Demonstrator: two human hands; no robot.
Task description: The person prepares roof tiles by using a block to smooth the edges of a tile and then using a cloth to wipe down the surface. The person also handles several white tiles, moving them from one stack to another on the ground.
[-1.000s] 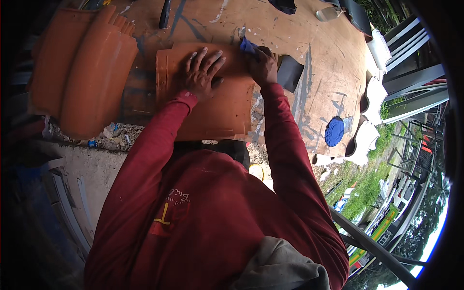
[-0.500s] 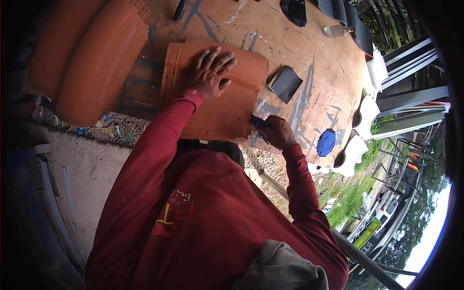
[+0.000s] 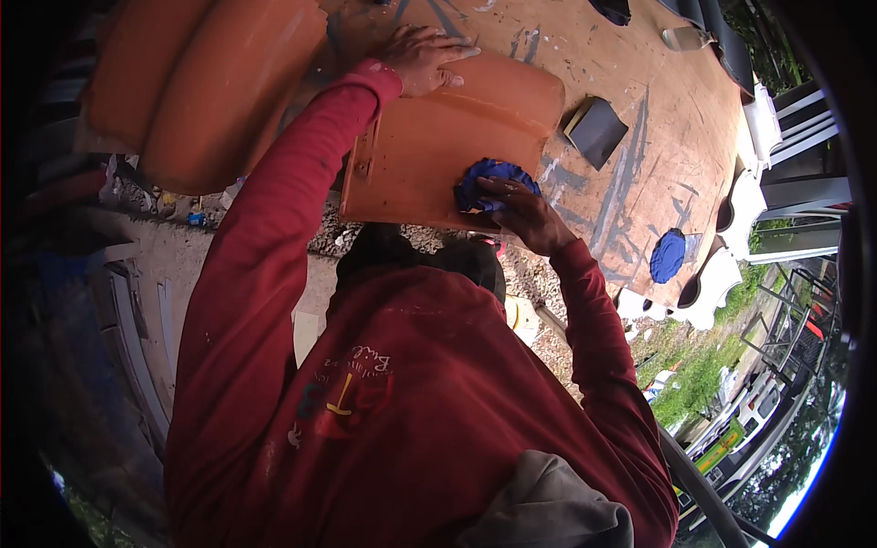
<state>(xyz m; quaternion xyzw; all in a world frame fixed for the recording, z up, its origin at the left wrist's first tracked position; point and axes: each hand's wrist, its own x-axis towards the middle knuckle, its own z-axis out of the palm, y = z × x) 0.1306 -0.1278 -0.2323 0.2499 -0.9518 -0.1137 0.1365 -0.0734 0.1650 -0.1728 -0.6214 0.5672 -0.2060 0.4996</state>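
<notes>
An orange-brown roof tile lies on the worn wooden table before me. My left hand rests on the tile's far left part, its fingers stretched out and nothing in them. At the near right part of the tile, my right hand holds a round, ruffled blue cloth pad against the surface. The fingers reach over the pad's right side, and the thumb is hard to make out. Right of the tile lies a dark, flat, folded piece with a yellowish edge, perhaps sandpaper.
More orange tiles stand at the left. A second blue pad lies on the wooden tabletop near its right edge. A clear bottle lies at the far right beside dark curved tiles. White curved pieces line the right edge.
My right hand has brought the blue pad from the tile's right edge onto its face. My left hand has slid toward the tile's far edge. The whole view has shifted.
</notes>
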